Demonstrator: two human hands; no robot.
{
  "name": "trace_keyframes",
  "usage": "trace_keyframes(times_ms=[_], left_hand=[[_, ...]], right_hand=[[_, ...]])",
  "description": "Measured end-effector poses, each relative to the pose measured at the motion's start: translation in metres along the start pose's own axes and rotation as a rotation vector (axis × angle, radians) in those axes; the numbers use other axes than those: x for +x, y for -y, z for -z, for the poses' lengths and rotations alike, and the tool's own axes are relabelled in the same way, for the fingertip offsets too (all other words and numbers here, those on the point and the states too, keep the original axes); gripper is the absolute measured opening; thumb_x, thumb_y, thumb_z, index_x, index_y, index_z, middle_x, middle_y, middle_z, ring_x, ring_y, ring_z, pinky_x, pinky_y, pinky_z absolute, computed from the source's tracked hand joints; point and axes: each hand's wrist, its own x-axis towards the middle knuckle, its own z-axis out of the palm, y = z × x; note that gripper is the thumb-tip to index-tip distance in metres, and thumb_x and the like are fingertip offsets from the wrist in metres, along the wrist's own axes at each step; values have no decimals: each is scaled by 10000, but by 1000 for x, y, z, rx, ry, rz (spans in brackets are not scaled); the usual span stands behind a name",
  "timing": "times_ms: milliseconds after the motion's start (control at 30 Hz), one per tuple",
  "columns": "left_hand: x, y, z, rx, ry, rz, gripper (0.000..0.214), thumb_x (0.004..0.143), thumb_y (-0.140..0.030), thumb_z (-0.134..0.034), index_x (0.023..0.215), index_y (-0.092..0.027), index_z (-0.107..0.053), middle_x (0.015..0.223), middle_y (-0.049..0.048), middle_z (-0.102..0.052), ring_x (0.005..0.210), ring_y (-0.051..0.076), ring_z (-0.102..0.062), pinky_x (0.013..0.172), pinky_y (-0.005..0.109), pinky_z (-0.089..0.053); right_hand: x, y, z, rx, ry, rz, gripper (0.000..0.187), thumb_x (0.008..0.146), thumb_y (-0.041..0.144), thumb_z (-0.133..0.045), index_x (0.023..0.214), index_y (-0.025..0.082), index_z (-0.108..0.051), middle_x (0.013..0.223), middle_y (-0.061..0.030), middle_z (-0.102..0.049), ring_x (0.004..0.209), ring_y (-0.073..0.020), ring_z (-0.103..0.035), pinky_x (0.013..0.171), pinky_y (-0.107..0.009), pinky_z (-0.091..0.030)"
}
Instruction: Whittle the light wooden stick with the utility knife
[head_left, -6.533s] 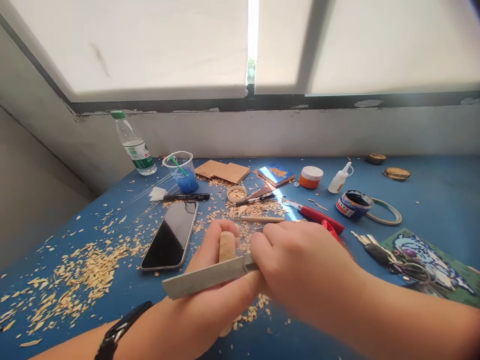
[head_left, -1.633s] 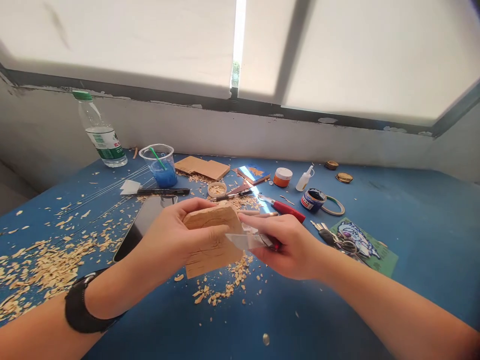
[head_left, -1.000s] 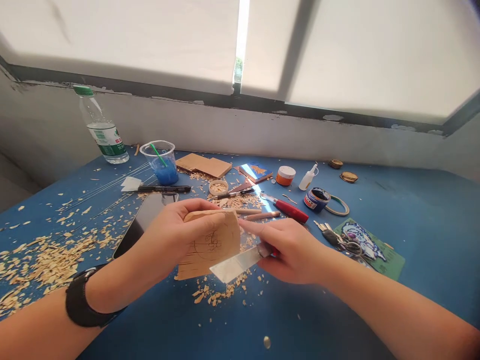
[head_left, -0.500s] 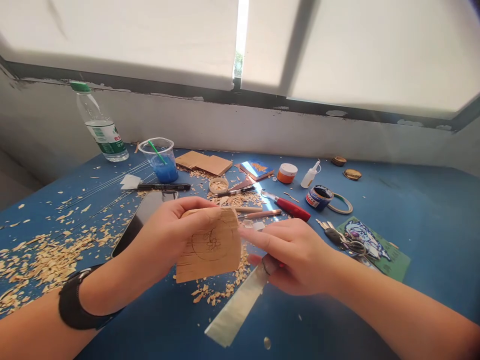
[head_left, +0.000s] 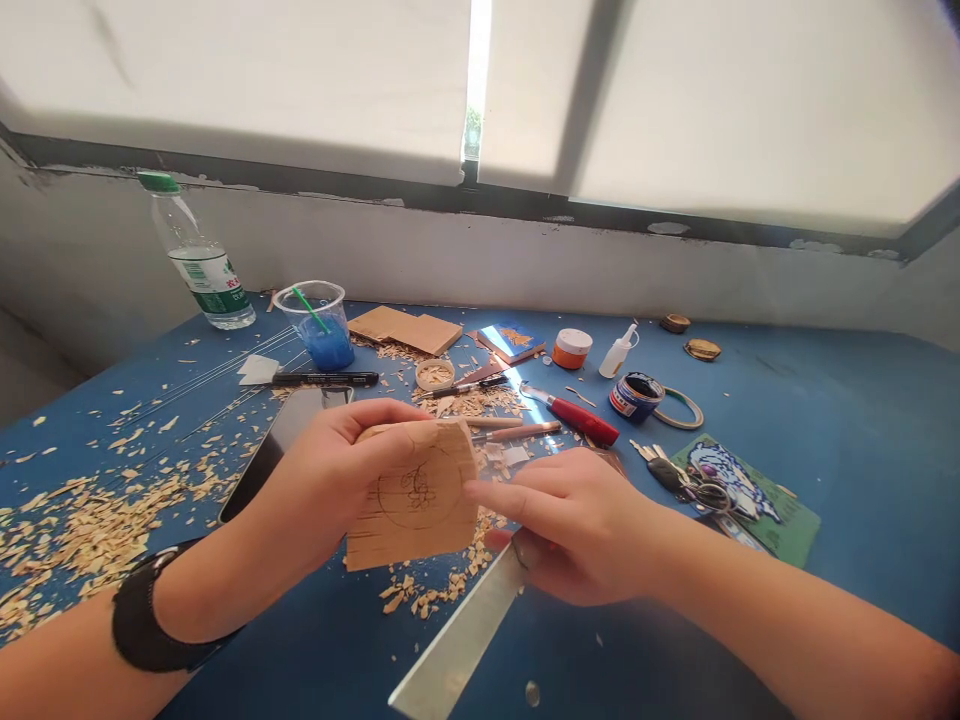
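Note:
Between the thumb and fingers of my left hand (head_left: 349, 465) is a small wooden board (head_left: 442, 530), held tilted above the table. A circle with a sketched pattern is pencilled or inked on its face, and its right corners look trimmed. My right hand (head_left: 577, 530) is closed round the handle end of a knife (head_left: 465, 635) with a wide, flat metal blade, which points down toward the lower left. The handle is mostly hidden in the palm. My right index finger stretches out to the board's right edge, at or very near it.
Wood shavings (head_left: 75, 530) litter the blue table. A phone (head_left: 262, 450) lies behind my left hand. Farther back stand a water bottle (head_left: 206, 285) and a cup of blue liquid (head_left: 326, 345). A red-handled carving tool (head_left: 585, 420), an ink jar (head_left: 634, 398) and keys (head_left: 667, 475) lie to the right.
My right hand has shifted slightly left and down, its index finger sliding lower along the board's edge. The blade has swung lower and looks narrower. The board has moved a little left.

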Motion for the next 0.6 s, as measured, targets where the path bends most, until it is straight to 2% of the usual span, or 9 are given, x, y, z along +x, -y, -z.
trace_keyframes(times_ms=[100,167,333,433,500,600], left_hand=[[-1,3,3,-45,34,55,331,767,-527,-847,929,-250,-767,812,11,-768,648,196,-713,518,243,-547],[-1,7,3,-46,36,55,328,770,-498,-861,986,-277,-752,843,-4,-771,665,185,-712,528,229,-542],[2,19,-5,-124,136,0,334,773,-441,-875,986,-258,-694,895,10,-764,727,197,-721,588,248,-556],[7,26,-11,-102,189,-52,340,799,-432,-849,1026,-238,-686,1015,56,-767,843,236,-733,667,289,-582],[9,27,-11,-38,206,-130,348,794,-395,-852,1060,-246,-685,1102,63,-741,973,262,-719,772,323,-593],[4,24,-8,151,189,-303,324,839,-365,-796,1128,-271,-682,1233,69,-660,1167,291,-641,954,382,-559]], right_hand=[[2,-2,4,118,-123,-94,384,867,195,-631,1245,184,-571,700,68,-593,580,-114,-482,547,-272,-364],[4,-3,8,156,-151,-166,297,882,222,-633,1174,198,-581,732,49,-607,604,-116,-499,571,-265,-394],[5,-5,16,72,0,-258,355,860,129,-560,1210,191,-573,940,-40,-680,714,-147,-564,615,-284,-416],[7,-9,17,12,123,-236,184,934,147,-527,1107,186,-575,914,-42,-659,773,-164,-574,642,-289,-416],[8,-12,16,-4,164,-212,64,992,186,-504,1016,194,-562,886,-37,-643,776,-166,-558,643,-292,-401],[10,-14,15,-12,172,-206,51,1014,204,-508,987,197,-551,875,-29,-634,757,-160,-540,631,-292,-376]])
